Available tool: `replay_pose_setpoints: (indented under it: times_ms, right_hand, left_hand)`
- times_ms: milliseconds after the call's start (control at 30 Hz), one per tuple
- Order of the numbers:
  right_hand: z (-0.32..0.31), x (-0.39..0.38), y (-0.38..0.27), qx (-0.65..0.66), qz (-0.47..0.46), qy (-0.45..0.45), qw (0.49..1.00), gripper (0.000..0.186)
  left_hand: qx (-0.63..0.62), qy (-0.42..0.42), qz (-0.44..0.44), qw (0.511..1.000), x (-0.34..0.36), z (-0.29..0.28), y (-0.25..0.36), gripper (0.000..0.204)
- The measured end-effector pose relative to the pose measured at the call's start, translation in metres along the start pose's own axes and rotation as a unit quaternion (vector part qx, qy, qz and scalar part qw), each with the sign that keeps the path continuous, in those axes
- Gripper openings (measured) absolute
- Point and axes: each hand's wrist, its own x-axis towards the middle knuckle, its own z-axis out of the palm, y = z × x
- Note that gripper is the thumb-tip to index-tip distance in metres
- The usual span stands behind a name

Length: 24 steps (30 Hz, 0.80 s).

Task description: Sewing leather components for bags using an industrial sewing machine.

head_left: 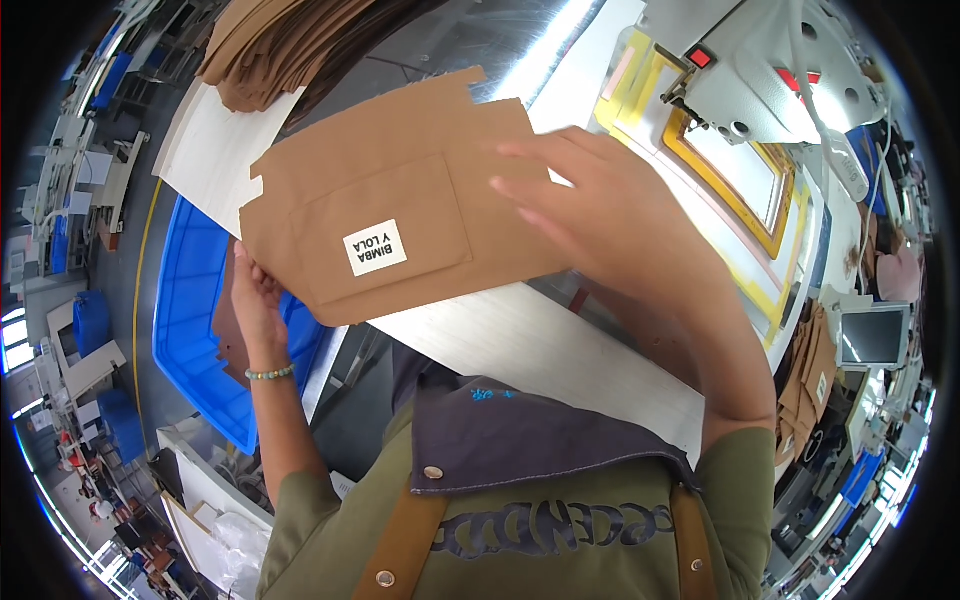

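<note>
Extending beneath, smooth pale tabletop [560, 345] | blue plastic bin [182, 340], at left | fanned stack of brown pieces [265, 50], perhaps remaining | notched brown fabric panel [390, 140], above tabletop; left hand [258, 305] grasping its edge, right hand [605, 215] over it, grip I cannot make out | rectangular brown patch [435, 215], white rectangular label [375, 248]: seemingly already attached

A pale tabletop [212, 142] bears a stack of brown fabric pieces [262, 52], far left

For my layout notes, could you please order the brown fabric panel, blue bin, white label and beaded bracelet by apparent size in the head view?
Largest to smallest:
1. Brown fabric panel
2. Blue bin, partly hidden
3. White label
4. Beaded bracelet
</note>
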Motion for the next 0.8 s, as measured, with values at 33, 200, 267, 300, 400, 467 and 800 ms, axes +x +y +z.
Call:
replay_pose_setpoints:
  times_ms: [33,200,267,300,400,467,800]
  right_hand:
    - [-0.008,-0.009,-0.006,0.003,-0.008,-0.001,1.0,0.028]
    - [-0.036,-0.073,-0.021,0.065,0.093,-0.094,0.989,0.025]
    - [-0.04,-0.103,-0.021,0.105,0.125,-0.103,0.981,0.026]
    - [-0.044,-0.118,-0.021,0.128,0.15,-0.099,0.975,0.026]
    - [-0.063,-0.151,-0.022,0.132,0.198,-0.095,0.967,0.028]
    - [-0.067,-0.168,-0.019,0.121,0.263,-0.058,0.955,0.029]
    - [-0.067,-0.198,-0.013,0.105,0.324,-0.075,0.937,0.028]
  left_hand:
    - [0.015,-0.036,-0.052,0.998,-0.002,-0.004,-0.001,0.038]
    - [0.214,0.073,0.158,0.961,0.003,-0.008,-0.009,0.039]
    - [0.203,0.138,0.207,0.947,0.03,-0.047,0.006,0.039]
    - [0.189,0.183,0.255,0.931,0.041,-0.069,0.013,0.039]
    - [0.293,0.227,0.27,0.889,0.07,-0.141,0.016,0.038]
    - [0.325,0.245,0.276,0.871,0.077,-0.186,-0.002,0.038]
    - [0.404,0.216,0.083,0.885,0.129,-0.353,-0.124,0.043]
